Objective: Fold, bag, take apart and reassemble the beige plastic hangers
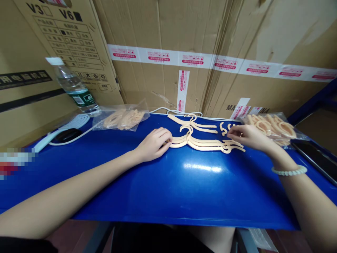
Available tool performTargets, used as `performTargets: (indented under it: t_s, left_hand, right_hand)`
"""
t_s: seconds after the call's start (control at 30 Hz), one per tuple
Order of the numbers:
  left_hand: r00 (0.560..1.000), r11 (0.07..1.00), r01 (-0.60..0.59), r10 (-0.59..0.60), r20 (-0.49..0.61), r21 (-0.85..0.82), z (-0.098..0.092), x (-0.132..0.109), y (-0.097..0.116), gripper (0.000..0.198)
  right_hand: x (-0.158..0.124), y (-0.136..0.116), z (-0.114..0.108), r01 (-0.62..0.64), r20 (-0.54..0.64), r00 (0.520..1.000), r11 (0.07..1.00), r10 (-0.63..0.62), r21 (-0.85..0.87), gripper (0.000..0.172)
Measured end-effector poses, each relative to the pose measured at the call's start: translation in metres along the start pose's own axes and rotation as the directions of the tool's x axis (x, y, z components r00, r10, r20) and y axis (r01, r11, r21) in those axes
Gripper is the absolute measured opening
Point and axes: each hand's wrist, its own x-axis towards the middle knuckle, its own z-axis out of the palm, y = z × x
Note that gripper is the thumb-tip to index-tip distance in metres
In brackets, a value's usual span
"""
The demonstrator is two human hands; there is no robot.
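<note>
Several beige plastic clothes hangers (205, 144) lie stacked in a row on the blue table (168, 196), their hooks pointing away from me. At the left ends of this stack, my left hand (154, 144) has its fingers curled closed around the hanger arms. My right hand (246, 135) hovers by the right ends, thumb and fingers pinched together; whatever is between them is hidden. Small loose beige hook pieces (223, 128) lie just left of the right fingertips. Farther back rests another pair of folding hangers (202, 124), close behind the stack.
Clear bags with beige hanger parts sit at back left (123, 118) and back right (273, 126). A water bottle (76, 91), a black mouse (67, 135) and a white cable (79, 140) are at left. A dark phone (316, 158) lies at right. Cardboard boxes (158, 84) wall the back.
</note>
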Motion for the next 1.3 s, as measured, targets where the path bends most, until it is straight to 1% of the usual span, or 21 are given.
performTargets:
  t_s: [0.17, 0.37, 0.5, 0.63, 0.83, 1.0, 1.13, 1.3]
  left_hand:
    - [0.999, 0.999, 0.023, -0.022, -0.041, 0.033, 0.0008, 0.0007, 0.0011, 0.012]
    - [0.989, 0.99, 0.128, -0.123, -0.079, 0.064, 0.0033, -0.0003, -0.0015, 0.019]
    - [0.983, 0.985, 0.165, -0.161, -0.087, 0.045, 0.0027, -0.0007, -0.0022, 0.027]
    - [0.984, 0.987, 0.161, -0.159, -0.084, 0.014, 0.0009, -0.0004, -0.0005, 0.029]
    - [0.991, 0.994, 0.104, -0.101, -0.089, 0.025, 0.0027, -0.0011, 0.0006, 0.019]
    - [0.989, 0.993, 0.114, -0.111, -0.1, 0.022, 0.0035, -0.0024, 0.0003, 0.01]
    - [0.986, 0.991, 0.131, -0.128, -0.104, 0.024, 0.0027, -0.0023, 0.0015, 0.01]
    - [0.988, 0.992, 0.121, -0.116, -0.106, 0.047, 0.0027, -0.0019, 0.0023, 0.013]
  right_hand:
    - [0.0004, 0.0001, -0.0003, -0.021, -0.118, 0.993, 1.0, 0.02, -0.004, 0.036]
    - [0.0001, -0.0017, -0.0003, -0.083, -0.167, 0.983, 0.996, 0.079, -0.018, 0.032]
    - [0.0005, -0.0014, 0.0006, -0.076, -0.168, 0.983, 0.997, 0.072, -0.017, 0.033]
    - [0.0009, -0.001, 0.0014, -0.07, -0.163, 0.984, 0.997, 0.066, -0.018, 0.034]
    - [0.001, 0.0001, 0.0034, -0.074, -0.173, 0.983, 0.996, 0.064, -0.053, 0.032]
    - [0.002, 0.0048, 0.0054, -0.073, -0.159, 0.986, 0.993, 0.057, -0.095, 0.032]
    - [0.0027, 0.0079, 0.0058, -0.084, -0.144, 0.987, 0.989, 0.066, -0.125, 0.03]
    - [0.0024, 0.0069, 0.0061, -0.086, -0.131, 0.989, 0.987, 0.068, -0.139, 0.028]
